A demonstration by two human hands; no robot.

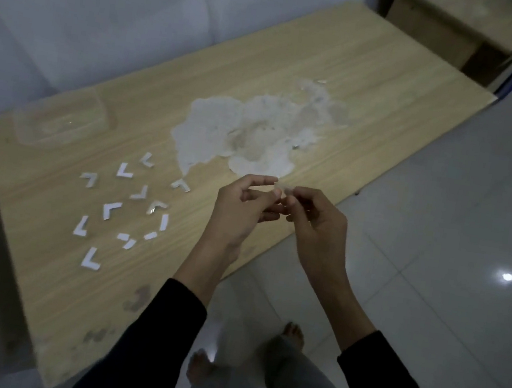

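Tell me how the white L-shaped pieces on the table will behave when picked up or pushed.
The L-shaped pieces look paper-thin, so probably very light and floppy. Lying flat on the smooth table, they would likely slide when pushed and need a fingernail under an edge to lift. Rolling or tipping seems unlikely.

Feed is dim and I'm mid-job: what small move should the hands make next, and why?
Probably draw the left hand and right hand slightly apart to peel the small pale piece: both pinch it above the table edge, and L-shaped white pieces lie spread out to their left. The piece itself is blurred.
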